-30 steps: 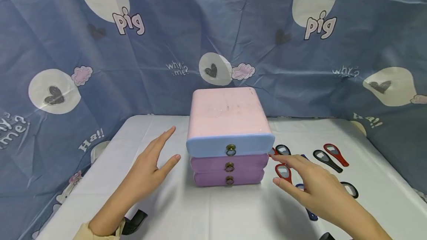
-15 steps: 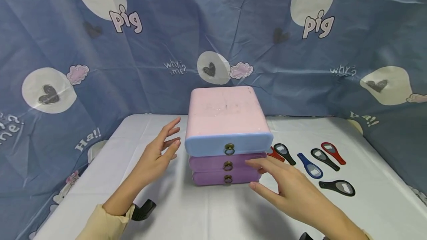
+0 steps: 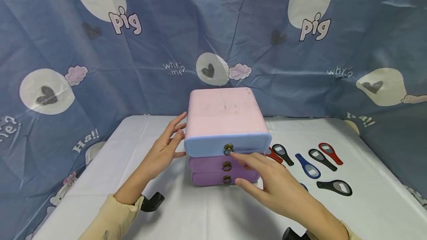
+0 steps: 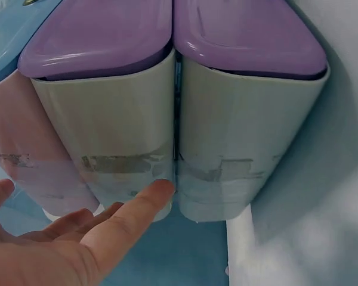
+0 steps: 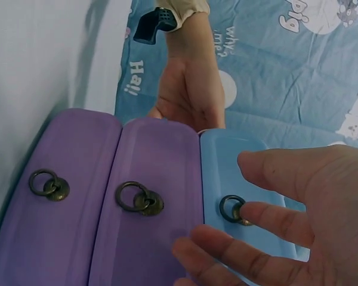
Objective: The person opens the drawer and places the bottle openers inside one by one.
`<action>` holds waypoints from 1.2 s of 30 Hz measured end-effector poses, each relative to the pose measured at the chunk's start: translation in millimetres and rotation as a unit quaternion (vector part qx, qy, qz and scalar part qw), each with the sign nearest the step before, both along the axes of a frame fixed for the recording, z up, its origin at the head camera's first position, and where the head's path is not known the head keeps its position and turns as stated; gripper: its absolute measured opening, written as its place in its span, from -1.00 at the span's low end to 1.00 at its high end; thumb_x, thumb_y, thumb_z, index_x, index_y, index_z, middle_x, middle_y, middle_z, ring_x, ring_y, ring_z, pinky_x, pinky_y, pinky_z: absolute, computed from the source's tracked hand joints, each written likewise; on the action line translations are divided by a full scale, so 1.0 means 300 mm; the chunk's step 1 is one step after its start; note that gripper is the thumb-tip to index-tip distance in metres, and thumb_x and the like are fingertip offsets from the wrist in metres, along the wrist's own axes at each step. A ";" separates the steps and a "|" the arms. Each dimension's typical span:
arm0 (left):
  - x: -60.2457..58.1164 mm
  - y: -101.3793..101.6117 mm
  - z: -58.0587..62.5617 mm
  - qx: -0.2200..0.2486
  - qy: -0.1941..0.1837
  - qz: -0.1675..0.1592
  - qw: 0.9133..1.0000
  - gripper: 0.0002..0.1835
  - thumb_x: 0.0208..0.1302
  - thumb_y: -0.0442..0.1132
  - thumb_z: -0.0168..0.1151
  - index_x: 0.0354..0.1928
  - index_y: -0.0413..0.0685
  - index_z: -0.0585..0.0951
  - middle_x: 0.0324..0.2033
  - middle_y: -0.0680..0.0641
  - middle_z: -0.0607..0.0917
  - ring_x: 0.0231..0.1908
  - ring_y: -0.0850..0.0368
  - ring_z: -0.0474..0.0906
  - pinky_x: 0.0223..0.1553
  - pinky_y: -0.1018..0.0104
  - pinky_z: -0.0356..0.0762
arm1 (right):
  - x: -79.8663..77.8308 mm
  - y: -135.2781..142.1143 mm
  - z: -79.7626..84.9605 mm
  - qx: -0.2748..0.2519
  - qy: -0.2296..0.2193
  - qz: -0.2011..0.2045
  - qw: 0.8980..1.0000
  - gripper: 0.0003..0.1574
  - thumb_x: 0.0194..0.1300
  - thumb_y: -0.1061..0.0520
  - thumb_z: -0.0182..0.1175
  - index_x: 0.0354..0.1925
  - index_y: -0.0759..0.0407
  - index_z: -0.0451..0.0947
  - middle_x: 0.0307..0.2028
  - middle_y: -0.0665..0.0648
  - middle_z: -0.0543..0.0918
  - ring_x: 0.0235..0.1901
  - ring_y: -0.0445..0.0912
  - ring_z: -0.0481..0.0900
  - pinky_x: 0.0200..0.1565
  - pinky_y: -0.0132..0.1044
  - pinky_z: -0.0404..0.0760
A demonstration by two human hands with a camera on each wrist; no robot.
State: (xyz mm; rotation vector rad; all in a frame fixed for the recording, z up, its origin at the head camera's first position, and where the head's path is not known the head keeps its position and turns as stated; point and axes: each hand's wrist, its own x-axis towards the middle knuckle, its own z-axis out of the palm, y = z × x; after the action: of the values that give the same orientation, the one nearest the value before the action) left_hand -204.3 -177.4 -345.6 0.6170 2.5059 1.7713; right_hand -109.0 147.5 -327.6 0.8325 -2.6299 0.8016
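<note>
A small drawer cabinet (image 3: 225, 110) has a pink top, a blue top drawer (image 3: 207, 146) and two purple drawers (image 3: 205, 164) below, all pushed in. Each drawer front carries a brass ring pull; the blue one's ring (image 5: 227, 205) hangs by my right index fingertip. My right hand (image 3: 273, 180) is in front of the cabinet, fingers spread and slightly bent, holding nothing. Along the cabinet's left side lies my left hand (image 3: 161, 155), its fingers extended and fingertips right at the side wall (image 4: 113, 119).
On the right of the white table (image 3: 207, 214) lie several bottle openers, among them a blue one (image 3: 307, 166), a red one (image 3: 330, 153) and a black one (image 3: 334, 187). My right hand partly covers others. A blue printed cloth (image 3: 160, 40) hangs behind.
My right hand has moved left from beside the bottle openers to the blue drawer's ring pull. The left hand has come in rightward to the cabinet's side.
</note>
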 end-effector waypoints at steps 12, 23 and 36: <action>-0.014 0.034 0.007 0.045 -0.033 -0.023 0.998 -0.42 0.78 0.13 -0.25 0.70 0.69 0.01 0.68 -0.22 0.08 0.60 -0.41 0.20 0.13 -0.40 0.67 | -0.003 -0.032 -0.009 -0.006 0.028 -0.010 1.000 -0.26 0.41 -0.07 0.47 0.48 -0.31 0.51 0.16 -0.17 0.72 -0.31 -0.42 0.49 -0.11 -0.29 0.62; -0.002 0.046 -0.002 0.049 -0.041 -0.013 0.998 -0.42 0.77 0.15 -0.25 0.70 0.69 0.00 0.71 -0.15 0.04 0.64 -0.35 0.15 0.19 -0.45 0.61 | -0.005 -0.051 -0.027 0.018 0.073 -0.015 0.997 -0.07 0.42 -0.09 0.46 0.62 -0.34 0.32 -0.01 -0.11 0.68 -0.48 -0.43 0.25 -0.32 -0.40 0.50; -0.003 0.046 -0.005 0.048 -0.033 -0.013 0.998 -0.42 0.78 0.13 -0.25 0.69 0.70 0.00 0.69 -0.20 0.11 0.62 -0.35 0.18 0.16 -0.42 0.65 | -0.009 -0.066 -0.049 0.034 0.082 -0.010 0.996 -0.22 0.43 -0.05 0.45 0.54 -0.16 0.49 0.09 -0.11 0.72 -0.19 -0.26 0.71 -0.35 -0.40 0.56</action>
State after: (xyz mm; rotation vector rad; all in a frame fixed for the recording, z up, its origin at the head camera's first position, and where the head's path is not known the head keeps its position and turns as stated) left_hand -205.1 -163.6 -347.1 0.5815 2.3714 1.8788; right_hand -111.6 127.8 -342.4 0.8511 -2.5274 0.6135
